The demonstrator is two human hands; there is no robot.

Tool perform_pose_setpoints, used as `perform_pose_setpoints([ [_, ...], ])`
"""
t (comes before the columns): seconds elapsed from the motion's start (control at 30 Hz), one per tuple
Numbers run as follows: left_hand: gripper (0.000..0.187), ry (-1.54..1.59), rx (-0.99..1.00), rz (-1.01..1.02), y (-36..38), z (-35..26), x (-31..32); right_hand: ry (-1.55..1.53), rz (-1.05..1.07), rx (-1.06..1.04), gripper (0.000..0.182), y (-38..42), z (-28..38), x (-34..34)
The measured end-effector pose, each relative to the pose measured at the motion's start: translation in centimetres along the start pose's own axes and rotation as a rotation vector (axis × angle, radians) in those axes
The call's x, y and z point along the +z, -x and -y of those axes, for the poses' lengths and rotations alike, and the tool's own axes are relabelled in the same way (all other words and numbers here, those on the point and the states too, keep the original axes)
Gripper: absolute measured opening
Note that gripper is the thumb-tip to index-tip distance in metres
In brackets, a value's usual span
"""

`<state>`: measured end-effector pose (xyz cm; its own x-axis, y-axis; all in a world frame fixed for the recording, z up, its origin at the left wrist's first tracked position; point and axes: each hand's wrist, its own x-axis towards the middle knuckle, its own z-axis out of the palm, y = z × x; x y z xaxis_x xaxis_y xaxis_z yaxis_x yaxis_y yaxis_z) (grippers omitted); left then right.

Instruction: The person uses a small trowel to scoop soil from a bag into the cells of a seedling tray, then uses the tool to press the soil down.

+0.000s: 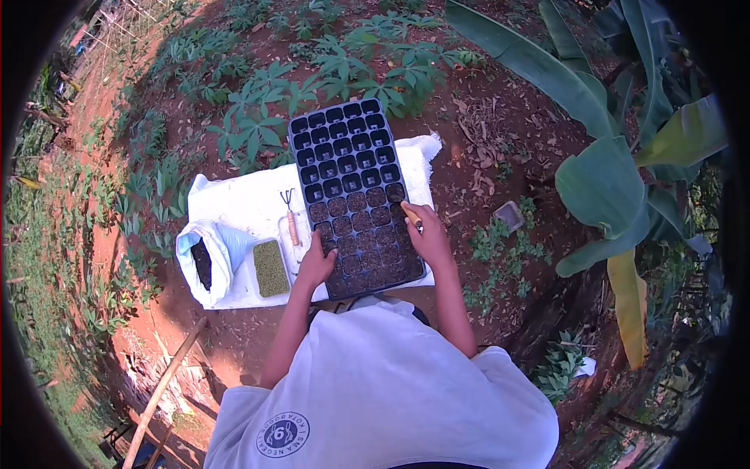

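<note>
A black seedling tray [344, 168] lies lengthwise before me on a white sack. Its far cells hold no soil, while the near cells are filled with dark soil [363, 242]. My left hand [316, 263] grips the tray's left edge, the thumb reaching over the soil cells. By the right edge, my right hand [429, 236] is closed around a small tool with a wooden handle [412, 216]; its working end cannot be made out. A hand fork [290, 219] with a wooden handle and dark prongs rests on the sack left of the tray.
Left of the tray stand a rectangular container of greenish granules [271, 268] and an open white bag [215, 262] with dark soil inside. Leafy plants [258, 129] grow beyond the white sack [234, 203]. A banana plant [601, 187] leans in at right, near a small square container [509, 215].
</note>
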<state>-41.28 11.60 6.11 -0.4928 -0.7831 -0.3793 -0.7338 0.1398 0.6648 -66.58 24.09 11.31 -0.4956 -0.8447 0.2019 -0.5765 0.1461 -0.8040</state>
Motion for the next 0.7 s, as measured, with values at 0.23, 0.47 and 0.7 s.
perform_pose_setpoints([
  [0.23, 0.074, 0.002, 0.005, -0.013, 0.2, 0.0, -0.2, 0.007, 0.041, 0.019, 0.033, -0.7, 0.0, 0.1],
  [0.47, 0.075, 0.028, -0.013, -0.006, 0.5, 0.2, -0.3, -0.005, 0.019, -0.019, 0.032, -1.4, 0.3, -0.2],
  [0.7, 0.076, 0.057, -0.051, 0.038, 0.3, 0.1, -0.5, 0.027, 0.048, 0.002, 0.030, -1.5, 0.0, -0.1],
])
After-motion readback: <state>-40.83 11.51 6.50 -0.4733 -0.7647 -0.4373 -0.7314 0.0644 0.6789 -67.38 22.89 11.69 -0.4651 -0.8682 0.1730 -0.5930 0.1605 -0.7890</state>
